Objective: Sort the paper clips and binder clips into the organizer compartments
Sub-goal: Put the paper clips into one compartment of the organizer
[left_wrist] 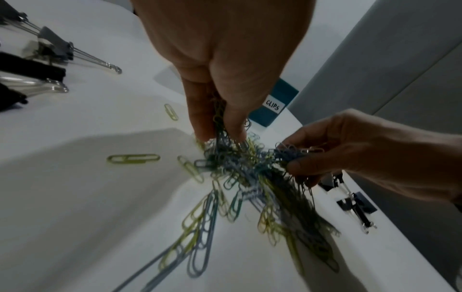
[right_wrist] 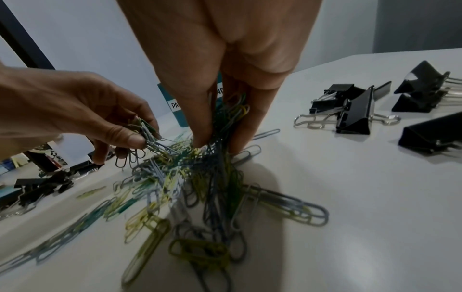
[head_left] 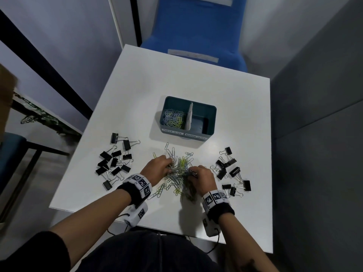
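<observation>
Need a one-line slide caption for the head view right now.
Both hands, left and right, gather paper clips from the table pile; the organizer holds paper clips only.

The paper clips (head_left: 177,171) are grey-blue, pale blue and yellow-green. The binder clips (head_left: 115,162) are black with silver wire handles. The organizer (head_left: 210,112) is teal with white labels lettered in black, its divider (head_left: 190,115) white. The table (head_left: 176,75) is white. The wristbands (head_left: 138,184) are white with black square markers. The far chair (head_left: 196,26) is blue.
</observation>
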The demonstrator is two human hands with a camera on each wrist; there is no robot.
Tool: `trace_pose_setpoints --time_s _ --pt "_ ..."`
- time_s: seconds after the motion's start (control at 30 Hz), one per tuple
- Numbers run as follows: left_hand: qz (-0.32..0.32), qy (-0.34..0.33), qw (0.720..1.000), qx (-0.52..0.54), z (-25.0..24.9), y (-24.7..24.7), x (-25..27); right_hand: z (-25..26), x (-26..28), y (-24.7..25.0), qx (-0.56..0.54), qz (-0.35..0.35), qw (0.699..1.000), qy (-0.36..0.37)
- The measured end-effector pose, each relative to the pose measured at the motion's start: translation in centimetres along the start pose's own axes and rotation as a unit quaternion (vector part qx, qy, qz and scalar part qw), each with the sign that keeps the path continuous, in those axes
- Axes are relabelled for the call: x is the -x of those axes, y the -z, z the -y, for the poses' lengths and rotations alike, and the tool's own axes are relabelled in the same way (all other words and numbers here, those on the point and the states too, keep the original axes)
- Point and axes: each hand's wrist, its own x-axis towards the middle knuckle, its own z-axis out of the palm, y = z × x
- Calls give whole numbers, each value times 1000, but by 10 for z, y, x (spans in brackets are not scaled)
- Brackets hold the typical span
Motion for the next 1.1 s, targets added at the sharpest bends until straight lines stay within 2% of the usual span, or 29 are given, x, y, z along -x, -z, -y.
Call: trace_pose_setpoints --time_s 0.17,0.4,0.6,0.73,0.83,0.9,1.0,1.1 --pt "-59 -36 996 57 -7 30 1 -6 3 12 -9 -35 999 10" --pt "-136 -98 982 90 -35 109 -21 7 9 49 -32 -43 997 55" --pt "-193 -80 975 77 -52 153 -75 33 -3 89 -42 -41 996 61" --pt "-168 -32 983 66 -48 150 -91 59 -20 118 -54 -66 992 95" --pt "-212 23 977 30 -36 138 -81 78 -45 137 -44 -77 991 102" --pt "-214 54 975 5 -27 126 -69 91 -67 146 -38 -100 989 99" --pt "-168 86 982 -21 -12 101 -51 108 -101 151 -2 -123 988 95" --pt "-117 115 986 -32 3 75 -43 122 -127 150 22 -94 992 85"
